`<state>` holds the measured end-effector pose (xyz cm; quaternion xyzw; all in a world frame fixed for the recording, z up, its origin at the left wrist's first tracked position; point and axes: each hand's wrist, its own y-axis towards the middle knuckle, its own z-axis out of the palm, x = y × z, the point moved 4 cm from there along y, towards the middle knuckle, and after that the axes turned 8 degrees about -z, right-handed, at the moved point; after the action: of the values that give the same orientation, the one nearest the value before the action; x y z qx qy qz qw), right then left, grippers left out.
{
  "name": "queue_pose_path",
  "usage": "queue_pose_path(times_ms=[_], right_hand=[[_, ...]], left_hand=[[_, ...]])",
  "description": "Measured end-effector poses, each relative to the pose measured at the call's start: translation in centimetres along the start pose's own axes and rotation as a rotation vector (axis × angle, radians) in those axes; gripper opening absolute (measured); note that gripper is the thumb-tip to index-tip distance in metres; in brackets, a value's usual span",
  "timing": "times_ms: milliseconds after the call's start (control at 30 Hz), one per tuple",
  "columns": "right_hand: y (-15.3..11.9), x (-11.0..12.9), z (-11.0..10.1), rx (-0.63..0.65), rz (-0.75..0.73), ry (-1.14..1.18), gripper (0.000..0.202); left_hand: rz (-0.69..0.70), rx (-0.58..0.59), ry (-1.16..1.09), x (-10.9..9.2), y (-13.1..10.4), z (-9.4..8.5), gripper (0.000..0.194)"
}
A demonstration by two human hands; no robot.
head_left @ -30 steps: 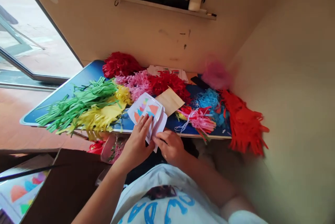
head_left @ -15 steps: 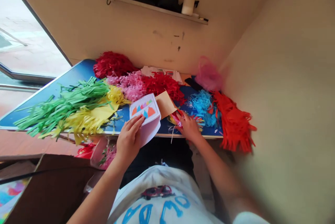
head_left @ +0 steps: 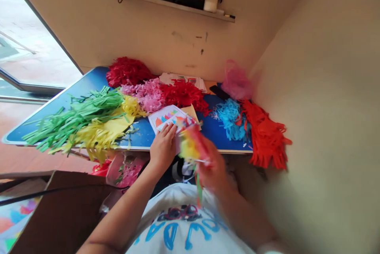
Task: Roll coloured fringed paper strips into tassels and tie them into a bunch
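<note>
At the blue desk's (head_left: pixel 215 133) near edge, the left hand (head_left: pixel 162 145) lies on the printed card (head_left: pixel 159 117), fingers together, thumb's grip unclear, while the blurred right hand (head_left: pixel 213 169) clamps the multicoloured fringe bundle (head_left: pixel 191 147) by that edge, between yellow fringe (head_left: pixel 109 131) and blue fringe (head_left: pixel 232 119).
</note>
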<state>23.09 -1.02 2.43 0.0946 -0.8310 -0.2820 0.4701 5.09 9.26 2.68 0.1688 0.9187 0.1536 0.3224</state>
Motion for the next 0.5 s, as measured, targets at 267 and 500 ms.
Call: queue_pose_path(times_ms=[267,500], right_hand=[[0.6,-0.6,2.4,0.574,-0.339,-0.940,0.052],[2.0,1.2,2.4,0.827,-0.304,-0.879,0.043]], left_hand=[[0.009,0.014,0.129,-1.4,0.5,-0.2,0.041],[0.044,0.027,0.217,-2.1,-0.1,1.2,0.042]])
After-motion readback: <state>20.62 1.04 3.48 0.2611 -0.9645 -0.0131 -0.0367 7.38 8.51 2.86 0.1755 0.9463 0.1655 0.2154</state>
